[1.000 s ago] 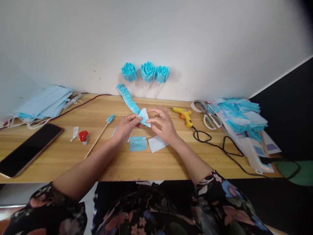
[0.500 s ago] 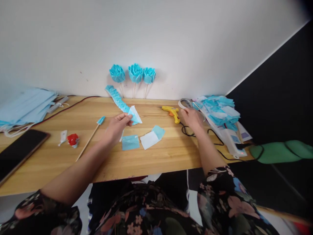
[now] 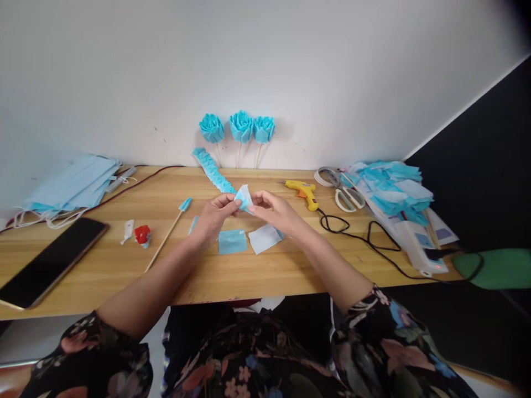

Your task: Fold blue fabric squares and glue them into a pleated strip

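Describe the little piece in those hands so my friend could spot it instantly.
Find the wooden table against the pale wall. Near its middle, the left hand and right hand hold a small blue-and-white piece between them. Unlike the flat blue square and white sheet lying nearer the person, it is folded and gripped in fingers.
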A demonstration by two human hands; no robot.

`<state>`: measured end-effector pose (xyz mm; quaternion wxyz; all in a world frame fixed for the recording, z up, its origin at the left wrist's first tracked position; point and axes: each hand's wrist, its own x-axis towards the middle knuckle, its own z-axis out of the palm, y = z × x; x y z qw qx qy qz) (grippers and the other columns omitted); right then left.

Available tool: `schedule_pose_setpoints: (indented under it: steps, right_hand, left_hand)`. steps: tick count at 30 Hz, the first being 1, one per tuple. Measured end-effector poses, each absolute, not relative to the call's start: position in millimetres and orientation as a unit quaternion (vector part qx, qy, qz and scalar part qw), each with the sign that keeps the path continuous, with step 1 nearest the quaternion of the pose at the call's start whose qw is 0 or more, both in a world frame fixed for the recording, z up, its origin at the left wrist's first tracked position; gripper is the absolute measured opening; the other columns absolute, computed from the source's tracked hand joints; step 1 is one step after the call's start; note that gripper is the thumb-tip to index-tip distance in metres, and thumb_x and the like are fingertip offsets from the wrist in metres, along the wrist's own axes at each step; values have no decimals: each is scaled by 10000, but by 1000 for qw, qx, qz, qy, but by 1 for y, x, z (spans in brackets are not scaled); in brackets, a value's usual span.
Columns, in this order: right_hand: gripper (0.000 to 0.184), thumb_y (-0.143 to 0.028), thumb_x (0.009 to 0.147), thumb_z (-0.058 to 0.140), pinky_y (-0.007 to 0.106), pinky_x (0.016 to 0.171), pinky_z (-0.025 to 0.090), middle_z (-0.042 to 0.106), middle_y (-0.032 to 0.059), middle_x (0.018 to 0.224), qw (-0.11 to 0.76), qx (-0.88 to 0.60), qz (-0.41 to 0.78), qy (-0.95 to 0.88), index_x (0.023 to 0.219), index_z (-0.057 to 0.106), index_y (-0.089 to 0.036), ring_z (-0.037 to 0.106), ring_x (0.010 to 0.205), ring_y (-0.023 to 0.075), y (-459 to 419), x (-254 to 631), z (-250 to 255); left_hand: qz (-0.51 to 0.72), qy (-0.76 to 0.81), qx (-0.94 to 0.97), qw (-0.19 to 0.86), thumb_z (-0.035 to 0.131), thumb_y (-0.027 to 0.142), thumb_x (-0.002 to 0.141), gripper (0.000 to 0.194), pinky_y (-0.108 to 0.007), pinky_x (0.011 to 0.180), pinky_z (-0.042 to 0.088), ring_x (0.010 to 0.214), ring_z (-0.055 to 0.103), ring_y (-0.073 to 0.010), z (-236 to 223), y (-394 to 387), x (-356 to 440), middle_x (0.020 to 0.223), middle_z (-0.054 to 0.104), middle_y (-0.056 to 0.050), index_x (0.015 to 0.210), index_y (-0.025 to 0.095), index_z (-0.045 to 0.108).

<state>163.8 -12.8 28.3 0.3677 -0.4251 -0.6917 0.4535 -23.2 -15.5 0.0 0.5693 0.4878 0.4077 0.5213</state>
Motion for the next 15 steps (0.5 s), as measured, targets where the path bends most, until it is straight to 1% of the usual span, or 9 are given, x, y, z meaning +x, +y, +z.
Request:
schedule_pose_setpoints:
  steps: [2, 5, 10, 15]
  right_hand:
    - [255, -410, 802, 697, 339, 834, 499, 722, 19, 972, 379, -415, 493, -664, 965, 641, -222, 647, 889, 174, -15, 153, 25]
    - [234, -421, 796, 692, 321, 827, 497, 706, -11, 882, 416, -416, 521, -618, 904, 621, -225, 642, 856, 163, -17, 142, 19]
    - [239, -428, 773, 701, 301, 818, 485, 680, -17, 832, 476, -414, 535, -562, 851, 627, -215, 627, 825, 152, -19, 132, 11]
    - [246, -455, 793, 686, 305, 810, 487, 668, -14, 805, 488, -418, 525, -558, 803, 619, -217, 612, 817, 156, -20, 132, 9]
  left_hand:
    - [527, 410, 476, 573, 757, 365, 730, 178, -297, 687, 428, 631, 528, -131, 1, -16, -21, 672, 608, 22, 739, 217, 658]
    - [533, 413, 470, 570, 750, 361, 720, 185, -293, 684, 429, 636, 521, -127, 3, -17, -19, 686, 600, 22, 740, 216, 637]
    - [532, 416, 468, 570, 741, 367, 714, 209, -284, 684, 439, 644, 517, -120, 3, -19, -18, 718, 595, 23, 777, 207, 622]
    - [527, 400, 457, 594, 775, 351, 711, 235, -273, 674, 431, 643, 516, -109, 4, -20, -18, 705, 588, 24, 770, 188, 617]
